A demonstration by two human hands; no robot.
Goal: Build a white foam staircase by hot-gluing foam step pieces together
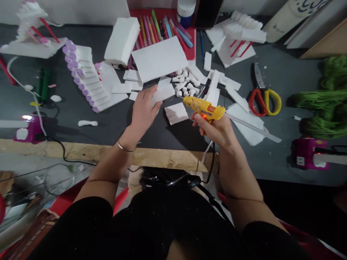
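My right hand [218,130] grips a yellow hot glue gun [203,107], its nozzle toward the left and a red light glowing on its side. From its back sticks a long clear glue stick [255,127]. My left hand [143,110] has its thumb and fingers apart at the edge of a flat white piece [164,90]; whether the fingertips touch it is hard to see. Between my hands lies a small white folded-looking piece [176,113]. Beyond it is a pile of small white knobbed pieces [185,81].
White stair-like models [89,77] with purple rolls stand at left. Red-and-yellow scissors [262,94] and green yarn [322,99] lie at right. Markers [154,27] rest on a red sheet at the back. Purple power blocks [309,153] and cables sit near the front edge.
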